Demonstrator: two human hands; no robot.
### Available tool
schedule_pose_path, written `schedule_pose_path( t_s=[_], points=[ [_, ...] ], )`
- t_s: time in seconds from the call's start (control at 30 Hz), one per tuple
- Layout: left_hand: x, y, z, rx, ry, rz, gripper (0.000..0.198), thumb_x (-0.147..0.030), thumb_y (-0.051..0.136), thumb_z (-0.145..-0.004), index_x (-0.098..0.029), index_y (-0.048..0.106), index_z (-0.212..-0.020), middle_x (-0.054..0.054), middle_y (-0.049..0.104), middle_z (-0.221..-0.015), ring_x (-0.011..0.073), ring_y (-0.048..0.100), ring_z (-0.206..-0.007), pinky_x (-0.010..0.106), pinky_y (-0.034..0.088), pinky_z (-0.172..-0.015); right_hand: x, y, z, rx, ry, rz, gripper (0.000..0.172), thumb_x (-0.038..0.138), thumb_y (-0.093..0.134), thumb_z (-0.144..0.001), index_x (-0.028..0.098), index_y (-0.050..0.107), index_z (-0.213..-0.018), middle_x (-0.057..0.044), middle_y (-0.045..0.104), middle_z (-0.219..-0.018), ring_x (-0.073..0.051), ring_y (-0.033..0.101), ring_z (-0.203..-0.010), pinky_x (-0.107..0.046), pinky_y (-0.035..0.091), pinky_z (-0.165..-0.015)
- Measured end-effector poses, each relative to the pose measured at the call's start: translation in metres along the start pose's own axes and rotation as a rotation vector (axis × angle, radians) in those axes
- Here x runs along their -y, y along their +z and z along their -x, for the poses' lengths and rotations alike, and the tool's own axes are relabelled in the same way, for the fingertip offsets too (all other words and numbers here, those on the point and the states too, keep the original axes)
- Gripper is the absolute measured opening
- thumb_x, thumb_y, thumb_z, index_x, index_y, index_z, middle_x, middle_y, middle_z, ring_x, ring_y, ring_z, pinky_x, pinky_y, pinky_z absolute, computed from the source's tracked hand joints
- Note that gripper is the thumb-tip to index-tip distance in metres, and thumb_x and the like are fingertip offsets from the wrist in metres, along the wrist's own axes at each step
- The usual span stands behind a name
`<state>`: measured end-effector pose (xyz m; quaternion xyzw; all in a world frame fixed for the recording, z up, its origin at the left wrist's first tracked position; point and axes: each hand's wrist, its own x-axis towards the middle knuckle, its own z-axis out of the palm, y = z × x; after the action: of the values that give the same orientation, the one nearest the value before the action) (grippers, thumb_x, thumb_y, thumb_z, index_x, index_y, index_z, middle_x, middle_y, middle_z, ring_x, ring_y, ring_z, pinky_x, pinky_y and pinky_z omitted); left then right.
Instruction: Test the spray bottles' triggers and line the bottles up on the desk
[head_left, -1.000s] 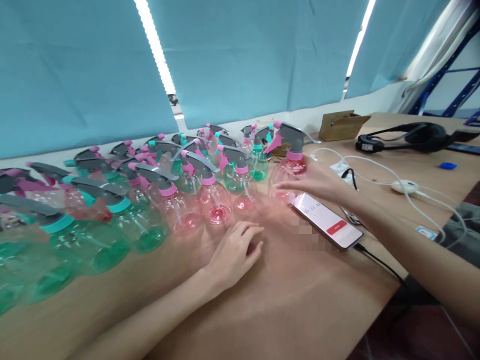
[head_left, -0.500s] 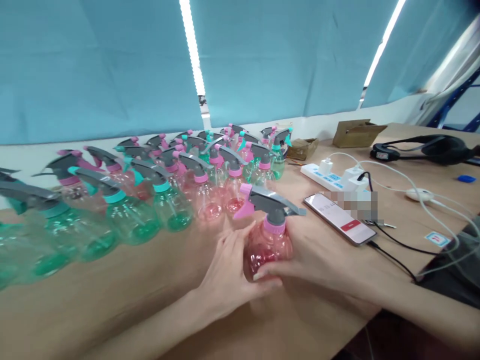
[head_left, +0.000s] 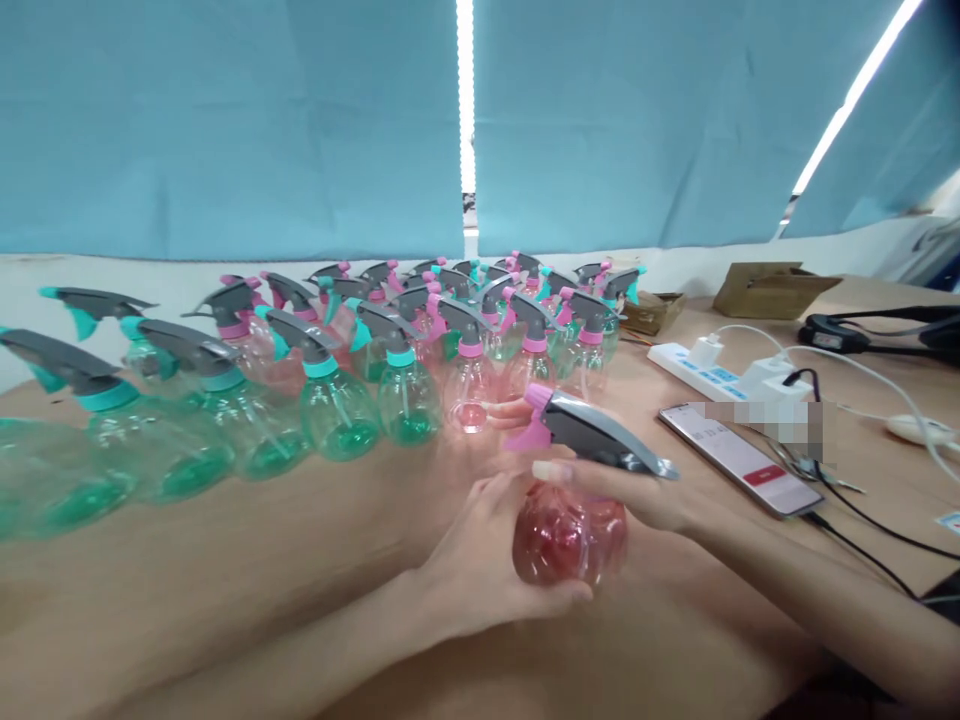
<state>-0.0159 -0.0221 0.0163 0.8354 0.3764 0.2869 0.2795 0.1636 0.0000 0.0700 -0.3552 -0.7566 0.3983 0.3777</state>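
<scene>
A pink spray bottle (head_left: 568,535) with a grey trigger head and a pink nozzle stands in front of me. Its nozzle points left. My left hand (head_left: 480,555) wraps the bottle's round body from the left, thumb along its lower front. At the neck, my right hand (head_left: 637,492) closes round the collar just under the trigger head, thumb across the front and fingers passing behind. The collar is mostly hidden by that hand. Beyond them, a green spray bottle (head_left: 409,405) is in the front of a large group of pink and green ones.
On the right of the wooden table (head_left: 300,580) lie a phone (head_left: 739,460), a white power strip (head_left: 694,375) with chargers and cables, and a white mouse-like object (head_left: 919,430). Cardboard boxes (head_left: 772,290) and a black headset (head_left: 885,328) sit farther back.
My right hand has moved up from the bottle's lower body to its neck. The left hand still holds the body. The view has turned left.
</scene>
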Motion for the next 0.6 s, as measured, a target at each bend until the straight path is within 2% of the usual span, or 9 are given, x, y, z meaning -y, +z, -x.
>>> schedule_pose_path(
  t_s=[0.13,0.3,0.4,0.6],
  points=[
    [0.006,0.001,0.003,0.007,0.007,-0.008,0.086,-0.048,0.079,-0.065,-0.024,0.037,-0.136,0.01,0.053,-0.13,0.0346,0.048,-0.12,0.052,0.035,-0.1,-0.011,0.004,0.002,-0.064,0.129,-0.076,0.019,0.042,0.064,-0.075,0.025,0.059,-0.082,0.0,0.058,-0.076,-0.02,0.058,-0.074,-0.038,0.049,-0.074],
    [0.015,-0.002,0.011,0.03,-0.061,-0.064,0.081,-0.058,0.071,-0.073,-0.023,0.036,-0.138,0.011,0.054,-0.129,0.0343,0.048,-0.118,0.052,0.038,-0.097,-0.014,0.003,-0.009,-0.08,0.143,-0.05,0.01,0.028,0.058,-0.068,0.022,0.049,-0.068,0.002,0.045,-0.065,-0.015,0.045,-0.062,-0.029,0.041,-0.057],
    [0.021,-0.007,0.017,0.032,-0.063,-0.167,0.075,-0.06,0.06,-0.083,-0.022,0.033,-0.142,0.012,0.05,-0.135,0.0339,0.045,-0.122,0.053,0.034,-0.101,-0.013,0.003,-0.017,-0.114,0.153,-0.026,0.013,0.027,0.055,-0.066,0.022,0.044,-0.063,0.003,0.038,-0.061,-0.013,0.038,-0.058,-0.026,0.035,-0.051],
    [0.03,-0.011,0.025,0.064,-0.079,-0.412,0.063,-0.049,0.049,-0.094,-0.021,0.028,-0.146,0.013,0.041,-0.145,0.0318,0.037,-0.132,0.055,0.026,-0.107,-0.024,-0.002,-0.025,-0.12,0.143,0.019,0.02,0.028,0.057,-0.07,0.021,0.04,-0.062,0.003,0.038,-0.063,-0.012,0.037,-0.058,-0.026,0.034,-0.051]
  ],
)
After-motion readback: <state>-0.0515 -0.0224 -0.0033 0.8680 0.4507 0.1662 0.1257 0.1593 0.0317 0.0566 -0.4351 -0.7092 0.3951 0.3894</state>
